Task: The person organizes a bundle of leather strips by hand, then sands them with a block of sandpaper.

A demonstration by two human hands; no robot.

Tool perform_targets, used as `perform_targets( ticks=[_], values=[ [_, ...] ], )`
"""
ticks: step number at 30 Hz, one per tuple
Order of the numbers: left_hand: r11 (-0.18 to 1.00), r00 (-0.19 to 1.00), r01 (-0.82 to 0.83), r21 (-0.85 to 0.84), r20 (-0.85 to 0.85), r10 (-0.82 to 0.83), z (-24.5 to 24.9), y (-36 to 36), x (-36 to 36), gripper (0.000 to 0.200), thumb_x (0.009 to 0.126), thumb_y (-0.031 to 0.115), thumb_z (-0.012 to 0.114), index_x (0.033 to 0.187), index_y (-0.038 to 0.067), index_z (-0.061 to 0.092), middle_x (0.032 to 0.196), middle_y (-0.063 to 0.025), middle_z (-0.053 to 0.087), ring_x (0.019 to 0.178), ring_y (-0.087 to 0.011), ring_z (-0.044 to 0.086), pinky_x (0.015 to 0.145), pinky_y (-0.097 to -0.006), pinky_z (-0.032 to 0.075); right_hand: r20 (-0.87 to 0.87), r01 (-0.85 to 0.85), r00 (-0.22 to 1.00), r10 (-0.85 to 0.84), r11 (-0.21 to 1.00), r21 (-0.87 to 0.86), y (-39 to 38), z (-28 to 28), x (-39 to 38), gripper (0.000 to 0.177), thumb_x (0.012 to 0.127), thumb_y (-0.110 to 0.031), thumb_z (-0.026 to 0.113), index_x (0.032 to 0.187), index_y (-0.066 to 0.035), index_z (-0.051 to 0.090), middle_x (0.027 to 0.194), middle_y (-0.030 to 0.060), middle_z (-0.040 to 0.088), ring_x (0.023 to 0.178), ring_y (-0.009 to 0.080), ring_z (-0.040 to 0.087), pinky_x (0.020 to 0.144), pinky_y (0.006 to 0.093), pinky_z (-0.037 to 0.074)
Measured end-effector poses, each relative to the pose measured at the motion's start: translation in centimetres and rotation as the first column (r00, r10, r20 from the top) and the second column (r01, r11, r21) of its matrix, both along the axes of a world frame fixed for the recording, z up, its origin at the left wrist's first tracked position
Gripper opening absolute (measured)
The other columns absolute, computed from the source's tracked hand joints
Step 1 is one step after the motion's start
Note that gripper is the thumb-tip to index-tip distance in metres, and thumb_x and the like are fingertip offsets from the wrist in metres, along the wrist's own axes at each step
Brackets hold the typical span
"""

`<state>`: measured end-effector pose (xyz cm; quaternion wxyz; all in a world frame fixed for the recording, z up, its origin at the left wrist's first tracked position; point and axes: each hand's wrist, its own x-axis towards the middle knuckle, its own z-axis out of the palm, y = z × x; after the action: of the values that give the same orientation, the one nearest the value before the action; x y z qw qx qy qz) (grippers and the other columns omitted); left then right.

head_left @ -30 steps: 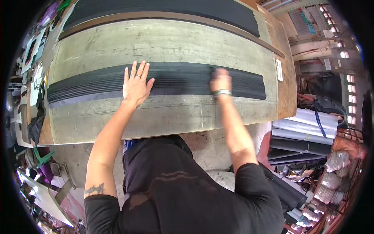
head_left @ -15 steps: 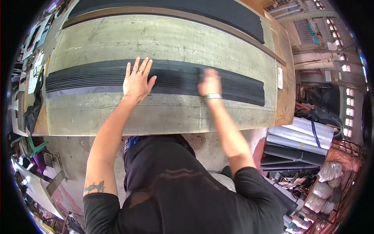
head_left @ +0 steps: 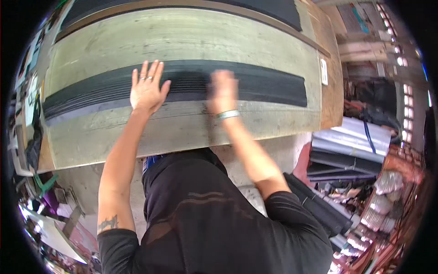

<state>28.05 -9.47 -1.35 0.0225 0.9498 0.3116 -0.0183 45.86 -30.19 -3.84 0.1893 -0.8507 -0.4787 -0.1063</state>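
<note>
Across the worktable lies a long strip of black sheet material (head_left: 269, 86), layered in staggered edges along its left half. My left hand (head_left: 148, 89) rests flat on it left of the middle, fingers spread, with rings showing. Over the strip's middle is my right hand (head_left: 223, 89), smeared by motion, a pale band at its wrist. Its fingers are too blurred to show whether anything is in them.
A long brown wooden bar (head_left: 191, 6) crosses the far side of the worktable (head_left: 182, 132), with more black material (head_left: 269, 11) behind it. A white object (head_left: 324, 71) lies near the right edge. Rolls of sheet material (head_left: 349, 134) are stacked at the right.
My right hand has moved left along the strip, toward my left hand. My left hand stays flat on the material. The whole view has tilted and shifted slightly.
</note>
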Motion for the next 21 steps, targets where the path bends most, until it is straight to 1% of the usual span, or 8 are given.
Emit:
perform_targets(
  ticks=[1, 4, 7, 9, 11, 15, 18, 21],
  values=[
    [1.000, 1.000, 0.006, 0.018, 0.006, -0.006, -0.5, 0.0, -0.1, 0.070, 0.108, 0.053, 0.040, 0.168, 0.018, 0.029, 0.173, 0.0008, 0.030, 0.162, -0.0249, 0.020, 0.132, -0.0509, 0.014, -0.150, -0.173, 0.975, 0.163, 0.983, -0.061, 2.0, 1.3, -5.5, 0.078, 0.070, -0.007, 0.076, 0.145, -0.002, 0.054, 0.157, 0.0197, 0.047, 0.152, 0.0421, 0.036, 0.125, 0.0589, 0.029],
    [0.999, 0.999, 0.023, 0.040, -0.044, -0.021, -0.9, -0.1, -0.2, 0.068, 0.109, 0.054, 0.037, 0.169, 0.021, 0.026, 0.175, 0.0026, 0.027, 0.163, -0.0235, 0.017, 0.133, -0.0500, 0.013, -0.324, -0.253, 0.920, 0.219, 0.965, -0.065, -0.5, 1.6, -5.0, 0.093, 0.068, -0.008, 0.081, 0.154, -0.003, 0.047, 0.161, 0.0213, 0.043, 0.156, 0.0417, 0.031, 0.129, 0.0567, 0.022],
    [0.999, 0.993, -0.003, 0.041, -0.118, 0.008, 0.0, -0.1, 0.3, 0.069, 0.110, 0.055, 0.034, 0.169, 0.021, 0.024, 0.175, 0.0034, 0.024, 0.163, -0.0231, 0.015, 0.133, -0.0492, 0.012, -0.378, 0.265, 0.892, -0.250, 0.964, -0.012, -10.7, -2.6, 7.5, 0.056, 0.097, 0.000, 0.055, 0.153, -0.002, 0.049, 0.166, 0.0213, 0.040, 0.158, 0.0395, 0.029, 0.129, 0.0535, 0.021],
    [0.999, 0.992, -0.009, 0.043, -0.129, 0.014, 0.0, -0.3, -0.2, 0.069, 0.110, 0.056, 0.033, 0.169, 0.022, 0.024, 0.176, 0.0034, 0.024, 0.163, -0.0231, 0.014, 0.133, -0.0491, 0.012, 0.012, 0.501, 0.865, -0.501, 0.865, 0.022, -15.0, -4.7, 14.4, 0.047, 0.101, -0.003, 0.052, 0.147, -0.001, 0.053, 0.145, 0.0233, 0.060, 0.146, 0.0406, 0.047, 0.125, 0.0515, 0.029],
    [0.998, 0.994, -0.002, 0.062, -0.108, 0.008, -0.3, -0.3, 0.0, 0.070, 0.109, 0.056, 0.034, 0.169, 0.022, 0.024, 0.175, 0.0030, 0.024, 0.163, -0.0234, 0.015, 0.133, -0.0492, 0.012, -0.249, 0.549, 0.814, -0.525, 0.835, 0.034, -9.7, -0.4, 11.3, 0.022, 0.101, -0.003, 0.052, 0.116, -0.003, 0.066, 0.118, 0.0228, 0.065, 0.116, 0.0392, 0.061, 0.101, 0.0521, 0.048],
    [0.998, 1.000, 0.018, 0.057, -0.001, -0.018, -1.3, 0.1, -0.2, 0.070, 0.108, 0.053, 0.040, 0.168, 0.020, 0.027, 0.175, 0.0024, 0.026, 0.162, -0.0250, 0.019, 0.132, -0.0508, 0.015, -0.378, -0.187, 0.902, 0.210, 0.978, 0.097, 1.7, 2.8, -7.7, 0.079, 0.067, -0.004, 0.079, 0.142, -0.005, 0.055, 0.154, 0.0191, 0.048, 0.151, 0.0440, 0.036, 0.124, 0.0610, 0.028],
    [0.997, 0.999, 0.032, 0.072, 0.005, -0.032, -1.7, 0.2, -0.1, 0.069, 0.108, 0.052, 0.041, 0.168, 0.019, 0.029, 0.174, 0.0025, 0.028, 0.162, -0.0255, 0.020, 0.131, -0.0519, 0.015, -0.340, -0.234, 0.909, 0.240, 0.970, 0.058, -1.6, 1.9, -5.6, 0.079, 0.068, 0.002, 0.067, 0.145, -0.006, 0.055, 0.155, 0.0190, 0.048, 0.153, 0.0447, 0.035, 0.123, 0.0632, 0.028],
    [0.997, 1.000, 0.018, 0.075, 0.021, -0.020, -1.7, 0.1, -0.6, 0.070, 0.108, 0.052, 0.042, 0.168, 0.018, 0.030, 0.174, 0.0013, 0.029, 0.162, -0.0262, 0.021, 0.131, -0.0522, 0.015, 0.048, 0.320, 0.947, -0.318, 0.946, -0.057, -11.9, -3.8, 8.5, 0.058, 0.088, -0.016, 0.068, 0.144, -0.007, 0.056, 0.152, 0.0158, 0.053, 0.148, 0.0364, 0.040, 0.123, 0.0547, 0.028]
  ],
)
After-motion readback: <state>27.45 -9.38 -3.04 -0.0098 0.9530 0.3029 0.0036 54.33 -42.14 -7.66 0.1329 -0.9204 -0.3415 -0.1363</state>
